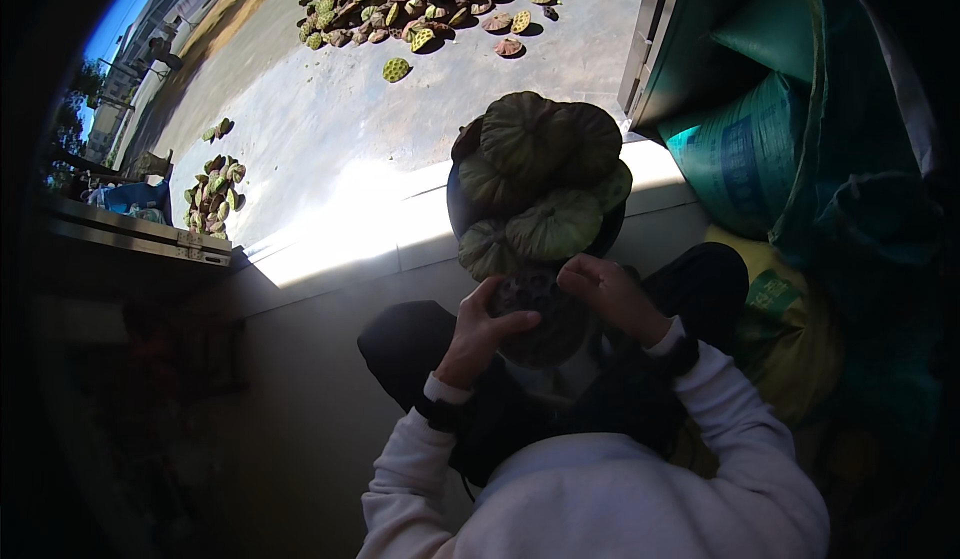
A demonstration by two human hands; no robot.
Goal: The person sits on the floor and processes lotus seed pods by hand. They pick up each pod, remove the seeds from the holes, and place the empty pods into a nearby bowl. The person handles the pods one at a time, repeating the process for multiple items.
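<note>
My left hand grips a dark, dried lotus seed pod in front of my knees, with the thumb across its pitted face. My right hand is at the pod's upper right edge, its fingers curled and pressed together. Whatever those fingers pinch, if anything, is too small and shaded to make out. Just beyond both hands stands a dark tub heaped with several large greenish-brown lotus pods, most showing their ribbed undersides. A pale shape below the held pod is mostly hidden.
Outside the doorway a big heap of lotus pods lies on sunlit concrete, with a smaller pile at the left. Green woven sacks and a yellow sack crowd my right. A metal door edge stands at the left.
</note>
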